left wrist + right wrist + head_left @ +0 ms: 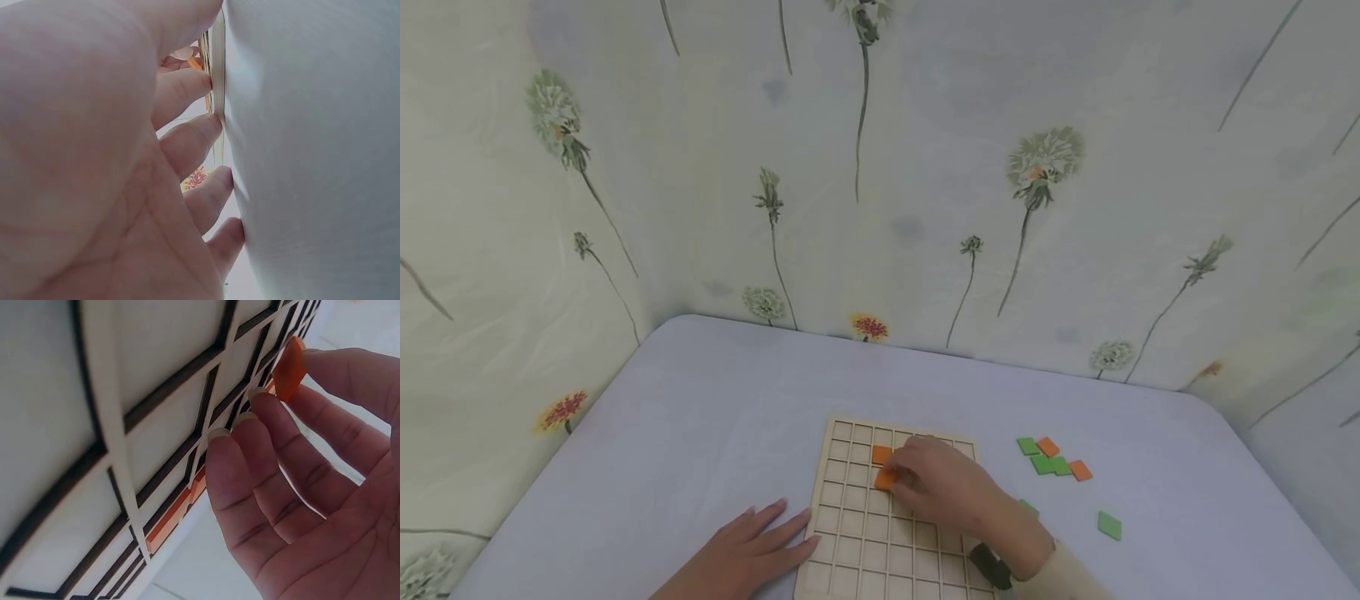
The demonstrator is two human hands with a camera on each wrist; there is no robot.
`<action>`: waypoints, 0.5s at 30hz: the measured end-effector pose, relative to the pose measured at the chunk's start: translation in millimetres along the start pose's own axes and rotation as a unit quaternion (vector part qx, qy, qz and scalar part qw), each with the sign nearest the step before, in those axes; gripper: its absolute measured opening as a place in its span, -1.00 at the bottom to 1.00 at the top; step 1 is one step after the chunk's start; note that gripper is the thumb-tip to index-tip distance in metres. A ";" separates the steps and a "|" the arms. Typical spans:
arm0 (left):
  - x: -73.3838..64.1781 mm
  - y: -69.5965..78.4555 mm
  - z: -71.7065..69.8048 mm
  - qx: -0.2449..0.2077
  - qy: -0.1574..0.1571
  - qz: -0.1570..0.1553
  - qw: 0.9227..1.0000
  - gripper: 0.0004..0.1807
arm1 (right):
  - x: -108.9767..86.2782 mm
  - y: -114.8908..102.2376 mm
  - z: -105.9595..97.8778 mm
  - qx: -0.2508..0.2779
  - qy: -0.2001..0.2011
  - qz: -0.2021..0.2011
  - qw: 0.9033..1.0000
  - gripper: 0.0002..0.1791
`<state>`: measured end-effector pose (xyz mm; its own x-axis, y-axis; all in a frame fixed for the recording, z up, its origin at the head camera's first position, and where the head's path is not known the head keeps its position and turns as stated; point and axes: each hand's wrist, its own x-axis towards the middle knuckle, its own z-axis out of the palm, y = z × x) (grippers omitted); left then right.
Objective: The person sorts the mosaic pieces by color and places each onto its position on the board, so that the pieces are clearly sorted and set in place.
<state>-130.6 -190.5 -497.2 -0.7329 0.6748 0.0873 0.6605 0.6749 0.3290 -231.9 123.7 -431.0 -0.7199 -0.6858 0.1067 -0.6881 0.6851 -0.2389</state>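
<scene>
A wooden grid board (852,525) with square recesses lies on the table. My right hand (943,483) is over its upper part and pinches an orange square tile (290,369) between thumb and index finger, tilted close over the grid. Just above it in the head view, another orange tile (882,454) sits in a recess. In the right wrist view, orange tiles (169,525) also show in the grid beyond the fingers. My left hand (748,550) rests flat on the table, fingers spread, fingertips at the board's left edge. The right hand hides part of the grid.
Right of the board lie several loose green tiles (1027,447) and orange tiles (1080,470), with one green tile (1109,526) set apart. A dark strap piece (990,567) is by the right wrist. A flower-patterned cloth (917,167) hangs behind the white table (722,400).
</scene>
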 end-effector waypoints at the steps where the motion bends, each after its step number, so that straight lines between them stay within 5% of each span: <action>1: 0.0 0.1 0.1 0.000 0.001 -0.001 1.000 -0.12 | 0.6 0.0 0.3 -0.002 0.001 0.000 1.000 -0.84; 15: 0.7 0.9 0.4 0.004 0.000 -0.002 1.000 -0.12 | 5.6 -4.4 -1.0 -0.001 -0.002 0.003 1.000 -0.82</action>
<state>-130.4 -189.4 -497.2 -0.7357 0.6719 0.0860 0.6588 0.6802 0.3214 -233.1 117.1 -428.3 -0.7235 -0.6828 0.1016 -0.6841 0.6895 -0.2381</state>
